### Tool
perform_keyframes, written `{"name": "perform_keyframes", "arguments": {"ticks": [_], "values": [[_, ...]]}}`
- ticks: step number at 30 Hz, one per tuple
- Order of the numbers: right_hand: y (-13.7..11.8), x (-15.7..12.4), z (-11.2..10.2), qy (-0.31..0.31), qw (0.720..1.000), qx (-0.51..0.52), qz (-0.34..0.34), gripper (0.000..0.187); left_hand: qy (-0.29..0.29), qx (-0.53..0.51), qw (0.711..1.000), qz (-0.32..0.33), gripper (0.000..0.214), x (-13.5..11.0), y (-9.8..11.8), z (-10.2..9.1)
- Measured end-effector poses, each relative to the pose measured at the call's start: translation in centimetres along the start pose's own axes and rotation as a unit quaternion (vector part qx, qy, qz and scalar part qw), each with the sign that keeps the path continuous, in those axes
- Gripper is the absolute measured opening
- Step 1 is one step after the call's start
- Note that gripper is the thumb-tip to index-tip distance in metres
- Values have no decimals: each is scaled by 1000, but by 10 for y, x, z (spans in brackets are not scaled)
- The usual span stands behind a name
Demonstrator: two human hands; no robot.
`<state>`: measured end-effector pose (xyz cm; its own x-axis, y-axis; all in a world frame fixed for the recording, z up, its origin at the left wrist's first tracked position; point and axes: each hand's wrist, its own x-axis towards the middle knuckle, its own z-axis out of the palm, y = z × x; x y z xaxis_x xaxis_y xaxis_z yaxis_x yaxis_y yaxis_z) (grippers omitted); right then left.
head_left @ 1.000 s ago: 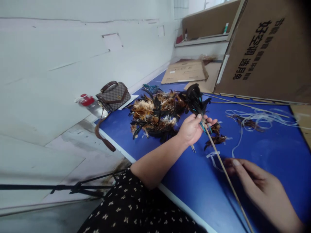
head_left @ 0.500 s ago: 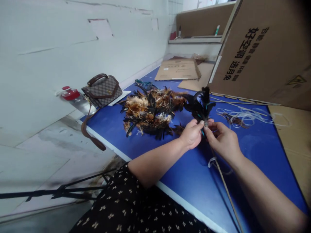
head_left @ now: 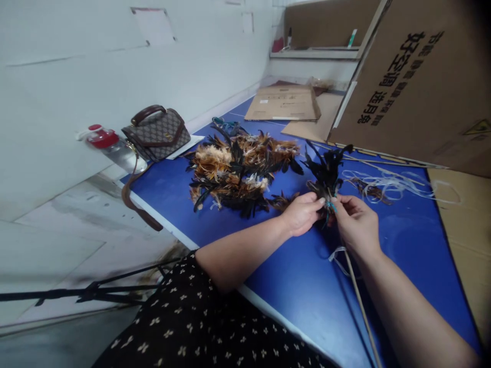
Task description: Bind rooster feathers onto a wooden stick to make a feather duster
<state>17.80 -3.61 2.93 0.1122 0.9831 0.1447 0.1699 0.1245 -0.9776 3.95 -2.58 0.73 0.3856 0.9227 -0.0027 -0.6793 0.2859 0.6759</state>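
Over the blue table point(head_left: 406, 240), your stick point(head_left: 358, 296) slants lengthwise from near right toward far left, the black feathers point(head_left: 326, 166) fanning far; your left hand point(head_left: 303, 213) and right hand point(head_left: 356, 225) pinch their base.

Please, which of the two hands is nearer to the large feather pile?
Left. The left hand is to the right of the large feather pile; the right hand is farther right, with the left hand between.
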Motion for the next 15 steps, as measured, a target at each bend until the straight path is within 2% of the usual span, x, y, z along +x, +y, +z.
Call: {"name": "perform_keyframes", "arguments": {"ticks": [5, 10, 15], "values": [[1, -1, 1, -7, 1000, 10, 8, 47, 12, 40, 999, -31, 42, 4, 3, -10], [-1, -3, 0, -14, 1000, 11, 0, 45, 72, 47, 996, 9, 36, 10, 5, -15], [-2, -4, 0, 15, 1000, -1, 13, 38, 41, 2, 999, 13, 46, 9, 6, -12]]}}
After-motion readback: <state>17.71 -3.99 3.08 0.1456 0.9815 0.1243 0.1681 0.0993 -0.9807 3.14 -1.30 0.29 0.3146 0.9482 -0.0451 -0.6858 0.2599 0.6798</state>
